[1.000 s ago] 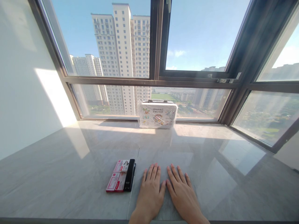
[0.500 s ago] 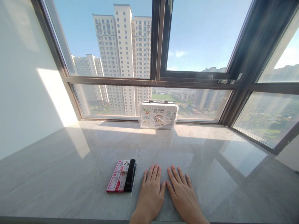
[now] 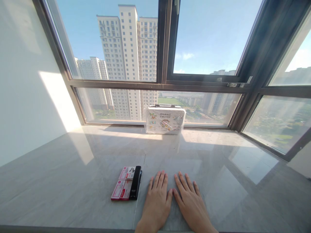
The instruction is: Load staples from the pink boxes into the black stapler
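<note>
My left hand [image 3: 156, 202] and my right hand [image 3: 189, 204] lie flat, palms down, side by side on the grey marble sill [image 3: 73, 181], fingers stretched out and thumbs nearly touching. Neither holds anything. Just left of my left hand lies a black stapler [image 3: 135, 183], and against its left side are small red and white staple boxes [image 3: 122, 187].
A small white printed case [image 3: 165, 120] wrapped in clear plastic stands upright at the back against the window frame [image 3: 155, 85]. A white wall [image 3: 21, 97] closes the left side, and angled window panes close the right. Tall buildings show outside.
</note>
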